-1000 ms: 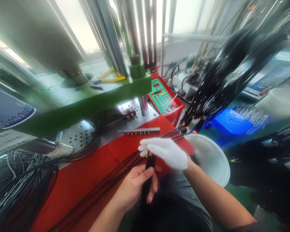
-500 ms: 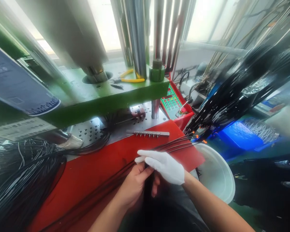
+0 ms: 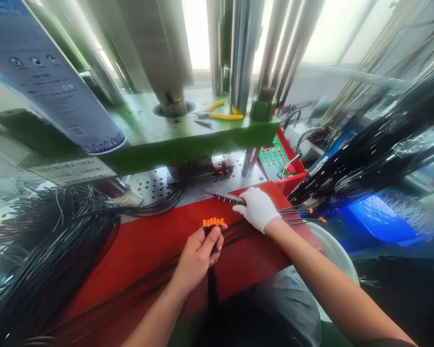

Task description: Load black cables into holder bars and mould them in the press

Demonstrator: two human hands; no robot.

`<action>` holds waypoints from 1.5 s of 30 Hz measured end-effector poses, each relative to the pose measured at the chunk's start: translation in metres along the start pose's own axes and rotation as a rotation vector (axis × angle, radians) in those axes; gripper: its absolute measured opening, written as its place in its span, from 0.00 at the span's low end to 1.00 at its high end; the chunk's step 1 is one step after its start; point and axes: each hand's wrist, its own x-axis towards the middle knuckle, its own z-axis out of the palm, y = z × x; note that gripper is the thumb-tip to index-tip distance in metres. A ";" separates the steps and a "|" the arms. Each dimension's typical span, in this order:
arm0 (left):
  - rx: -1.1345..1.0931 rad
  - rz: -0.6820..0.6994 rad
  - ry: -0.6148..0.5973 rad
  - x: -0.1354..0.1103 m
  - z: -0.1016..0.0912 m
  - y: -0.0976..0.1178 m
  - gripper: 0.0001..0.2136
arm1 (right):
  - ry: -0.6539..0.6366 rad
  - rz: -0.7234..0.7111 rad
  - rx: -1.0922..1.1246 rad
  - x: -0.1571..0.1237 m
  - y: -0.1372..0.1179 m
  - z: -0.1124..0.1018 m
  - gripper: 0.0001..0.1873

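Orange tips (image 3: 212, 222), small and blocky, about six in a crowded row, capping one bundle of slim black cables (image 3: 207, 231) held over the red surface (image 3: 155, 241). Left hand (image 3: 199, 250), one, bare: grip closed round the bundle, thumb laid along its front, the tips projecting above the fingers. Right hand (image 3: 257, 209), one, in a white fabric glove: fingers at the right end of a metal bar, thumb set apart; how tightly this grip is closed cannot be told. Metal bar (image 3: 227, 197), one, grey, straight and narrow, bearing a row of short pins too small to count, toward the far edge of the surface. Orange-ended cables (image 3: 311, 210), three ends visible, beyond the surface's right edge. Pliers (image 3: 224, 116), one pair, yellow-handled, on a green metal block (image 3: 202, 147). Perforated plate (image 3: 148, 178), one, smooth metal, round holes, below the block. Control panel (image 3: 275, 158), one, red casing, green face. Tub (image 3: 342, 255), one, whitish, round-rimmed, partly hidden by the right forearm. Cable heap (image 3: 68, 241), one, black, glossy, strands uncountable, at left.
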 end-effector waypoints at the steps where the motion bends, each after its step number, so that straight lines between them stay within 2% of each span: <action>1: -0.006 -0.002 -0.004 -0.001 0.000 0.000 0.15 | -0.005 -0.006 -0.011 -0.005 -0.003 0.001 0.20; 6: -0.015 -0.004 -0.044 -0.002 0.002 0.000 0.14 | -0.043 0.000 -0.030 -0.029 -0.011 -0.008 0.16; 10: 0.027 -0.008 -0.079 -0.002 0.005 -0.002 0.13 | -0.073 0.021 0.045 -0.036 -0.006 -0.017 0.10; 13: 0.051 0.006 -0.071 -0.003 0.008 -0.002 0.11 | -0.097 0.033 0.135 -0.042 0.001 -0.021 0.10; 15: 0.073 0.015 -0.083 -0.004 0.010 -0.001 0.11 | -0.111 0.044 0.333 -0.050 0.005 -0.024 0.12; 19: 0.140 0.005 -0.147 -0.004 0.014 0.002 0.12 | -0.192 0.080 0.992 -0.072 0.006 -0.032 0.19; 21: 0.164 -0.007 -0.166 -0.003 0.018 0.003 0.12 | -0.222 0.101 1.225 -0.080 0.004 -0.035 0.22; 24: 0.194 -0.029 -0.183 -0.001 0.023 0.001 0.12 | -0.185 0.070 1.468 -0.087 0.000 -0.035 0.23; 27: 0.236 -0.042 -0.181 -0.001 0.026 -0.002 0.14 | -0.152 0.069 1.609 -0.089 -0.002 -0.035 0.23; 33: 0.324 -0.050 -0.197 -0.005 0.029 0.000 0.17 | -0.159 0.137 1.668 -0.091 -0.006 -0.044 0.24; 42: 0.393 -0.016 -0.190 -0.005 0.033 0.001 0.17 | -0.117 0.055 1.548 -0.091 -0.006 -0.049 0.22; 45: 0.476 0.029 -0.132 -0.007 0.037 0.000 0.16 | -0.063 0.070 1.454 -0.092 -0.008 -0.049 0.22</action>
